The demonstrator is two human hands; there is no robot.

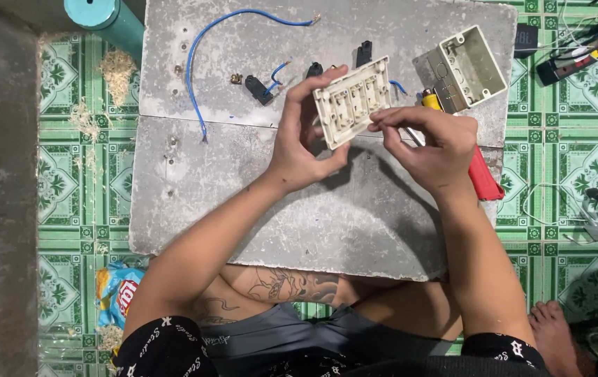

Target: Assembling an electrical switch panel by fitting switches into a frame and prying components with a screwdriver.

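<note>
My left hand grips a cream rectangular switch plate by its lower edge, holding it tilted above a grey board. My right hand pinches the plate's right lower corner and also holds a thin metal tool whose shaft shows between the fingers. A red-handled tool pokes out from under the right wrist. Small black switch modules lie on the board beyond the plate, one with a short blue wire.
A cream open wall box lies at the board's upper right beside a yellow piece. A long blue wire loops across the board's upper left. A power strip, white cable, teal pipe and snack bag lie around on green tiles.
</note>
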